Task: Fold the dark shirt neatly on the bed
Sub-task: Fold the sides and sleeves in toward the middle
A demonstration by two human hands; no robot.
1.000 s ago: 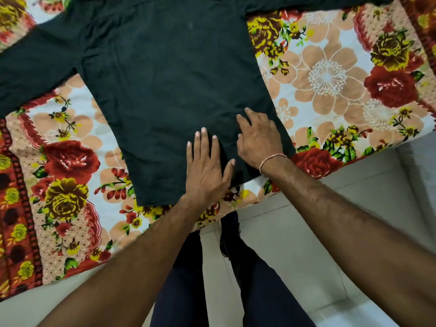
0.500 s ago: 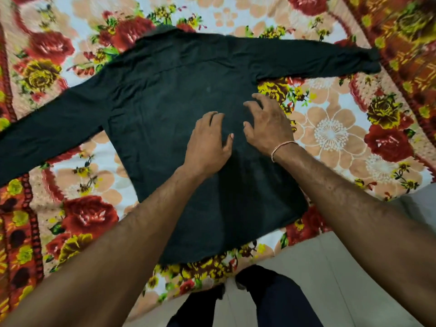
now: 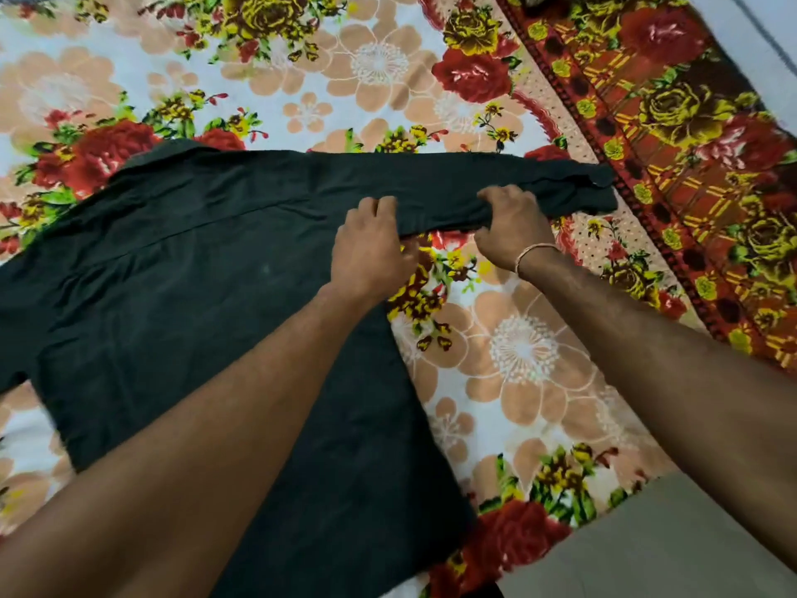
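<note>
Dark shirt (image 3: 181, 304): flat, back up, on the floral bedsheet (image 3: 517, 360). I see my left hand (image 3: 371, 248) and right hand (image 3: 511, 226) both gripping its right sleeve (image 3: 453, 187); thread bracelet (image 3: 532, 252) on right wrist.

your left hand (image 3: 371, 243) and right hand (image 3: 511, 226) have left the shirt's body, where they lay flat a moment ago, and now both grip the right sleeve (image 3: 453, 196) of the dark shirt (image 3: 172, 295), bunching it where it lay flat.
</note>
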